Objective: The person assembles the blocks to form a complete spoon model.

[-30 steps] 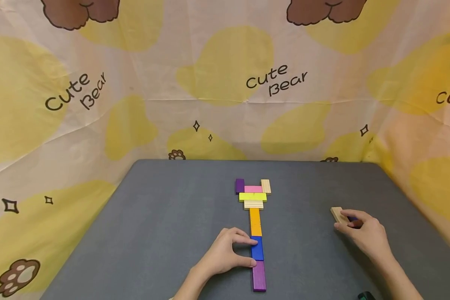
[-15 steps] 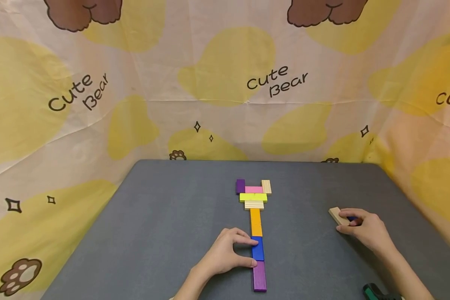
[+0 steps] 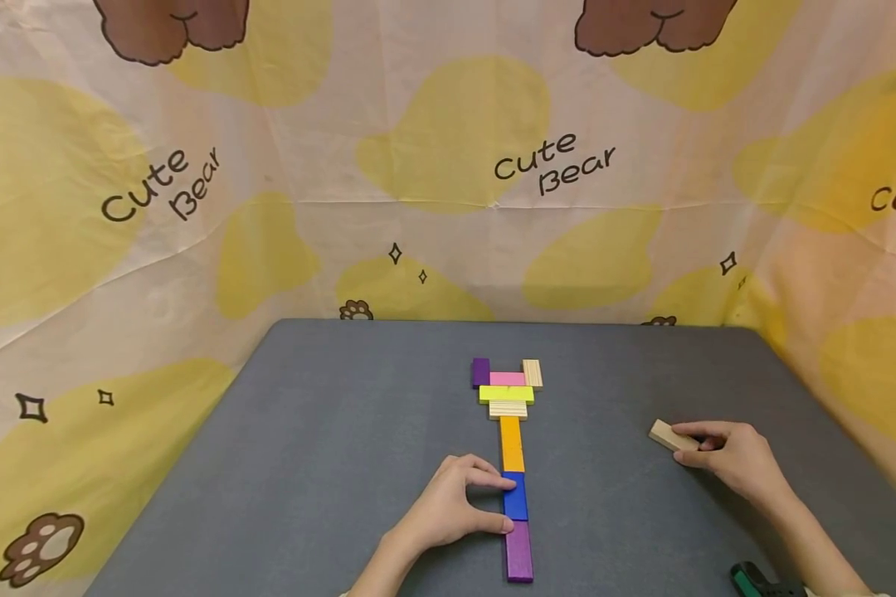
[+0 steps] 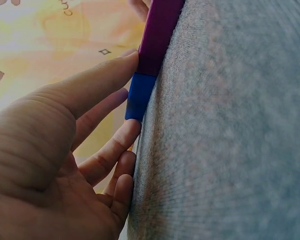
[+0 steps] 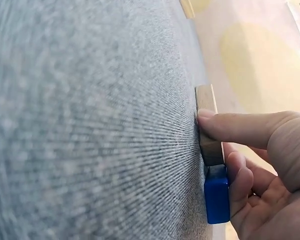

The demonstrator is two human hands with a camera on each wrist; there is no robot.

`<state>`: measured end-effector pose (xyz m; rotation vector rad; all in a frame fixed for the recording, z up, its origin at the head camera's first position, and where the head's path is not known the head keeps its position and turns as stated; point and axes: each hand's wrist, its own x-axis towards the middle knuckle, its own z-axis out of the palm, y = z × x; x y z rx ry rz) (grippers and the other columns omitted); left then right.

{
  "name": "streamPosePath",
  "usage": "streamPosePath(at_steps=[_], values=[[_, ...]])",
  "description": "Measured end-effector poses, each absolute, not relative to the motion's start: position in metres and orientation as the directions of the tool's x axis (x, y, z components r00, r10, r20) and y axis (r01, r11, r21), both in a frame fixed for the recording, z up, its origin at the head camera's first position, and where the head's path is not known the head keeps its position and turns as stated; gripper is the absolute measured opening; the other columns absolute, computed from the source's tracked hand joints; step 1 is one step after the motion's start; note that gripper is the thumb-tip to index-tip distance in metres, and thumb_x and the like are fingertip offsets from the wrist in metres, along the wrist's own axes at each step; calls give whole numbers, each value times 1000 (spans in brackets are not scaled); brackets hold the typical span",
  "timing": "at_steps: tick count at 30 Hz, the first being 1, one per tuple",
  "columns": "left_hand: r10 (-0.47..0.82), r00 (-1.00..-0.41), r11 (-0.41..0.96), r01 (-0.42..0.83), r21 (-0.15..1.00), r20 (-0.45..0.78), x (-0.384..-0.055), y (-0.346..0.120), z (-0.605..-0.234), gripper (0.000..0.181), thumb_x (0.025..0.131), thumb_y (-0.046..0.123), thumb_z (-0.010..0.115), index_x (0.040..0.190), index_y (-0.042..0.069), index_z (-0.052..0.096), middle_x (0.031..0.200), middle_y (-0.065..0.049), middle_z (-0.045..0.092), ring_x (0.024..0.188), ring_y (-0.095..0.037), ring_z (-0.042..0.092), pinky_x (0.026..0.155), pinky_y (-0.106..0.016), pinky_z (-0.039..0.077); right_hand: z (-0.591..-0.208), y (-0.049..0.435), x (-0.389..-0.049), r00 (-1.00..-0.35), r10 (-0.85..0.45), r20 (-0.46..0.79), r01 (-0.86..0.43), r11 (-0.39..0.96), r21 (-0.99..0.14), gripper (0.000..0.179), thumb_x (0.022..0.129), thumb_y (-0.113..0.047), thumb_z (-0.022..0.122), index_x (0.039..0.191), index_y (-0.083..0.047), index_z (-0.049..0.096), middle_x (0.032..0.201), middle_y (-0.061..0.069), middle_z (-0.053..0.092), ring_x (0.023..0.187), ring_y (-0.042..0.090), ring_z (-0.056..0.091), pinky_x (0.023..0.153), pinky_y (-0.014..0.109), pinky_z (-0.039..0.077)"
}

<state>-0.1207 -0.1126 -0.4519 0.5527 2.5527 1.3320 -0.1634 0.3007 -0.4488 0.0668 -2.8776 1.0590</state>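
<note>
On the grey table (image 3: 328, 464), a line of flat blocks runs away from me: a purple block (image 3: 518, 551), a blue block (image 3: 516, 504) and an orange block (image 3: 511, 444). My left hand (image 3: 448, 506) rests along their left side, thumb at the purple-blue joint and a fingertip on the blue block. The left wrist view shows the thumb (image 4: 110, 75) against the purple block (image 4: 157, 42). To the right, my right hand (image 3: 747, 464) pinches a plain wooden block (image 3: 666, 434). In the right wrist view a second blue block (image 5: 217, 200) lies against its curled fingers.
Beyond the orange block lie a striped wooden block (image 3: 508, 410), a yellow-green block (image 3: 506, 395), a pink block (image 3: 507, 379), a dark purple block (image 3: 481, 373) and a pale wooden block (image 3: 533, 374). A patterned cloth (image 3: 448, 166) hangs behind the table.
The wooden block in my right hand has swung to a flatter angle and shifted slightly left. The blue block by that hand has gone out of sight in the head view. My left hand stays put.
</note>
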Motion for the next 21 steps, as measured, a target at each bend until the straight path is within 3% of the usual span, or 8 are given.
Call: streamPosePath(at_steps=[21], values=[[420,-907,527,236,816,-9,-120,-112,-452,37,72,34,89,107,31,78,104,19,56,109,-16,42,93,-39,42,-449,301,-166,-990,-74,120,-133,765,-630,38,74,-28,88,107,-14,78,69,0,59,60,13,49,52,27,38]])
